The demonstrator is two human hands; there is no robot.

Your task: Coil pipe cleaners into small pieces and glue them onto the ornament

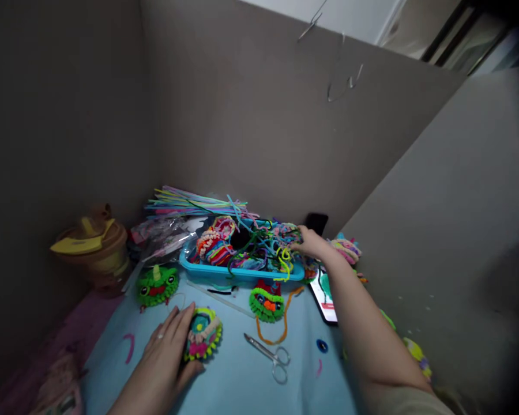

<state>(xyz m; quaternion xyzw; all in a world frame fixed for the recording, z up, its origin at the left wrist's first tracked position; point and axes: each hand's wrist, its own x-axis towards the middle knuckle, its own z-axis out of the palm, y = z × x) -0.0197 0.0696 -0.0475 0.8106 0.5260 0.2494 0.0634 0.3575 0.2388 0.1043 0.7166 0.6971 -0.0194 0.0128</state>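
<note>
My left hand (168, 346) lies flat on the light blue table cover, fingers stretched out, touching the left side of a round pipe-cleaner piece (203, 334) with a green fringe. My right hand (310, 242) reaches into the far right end of a blue tray (225, 272) full of coloured pipe cleaners (259, 248). Its fingers curl among the strands; what they hold, if anything, is hidden.
Small scissors (271, 353) lie near the front middle. A green fuzzy face (157, 285) sits left, another (266, 303) in front of the tray. A phone (324, 297) lies under my right forearm. A brown pot (93, 246) stands far left. Grey partition walls enclose the table.
</note>
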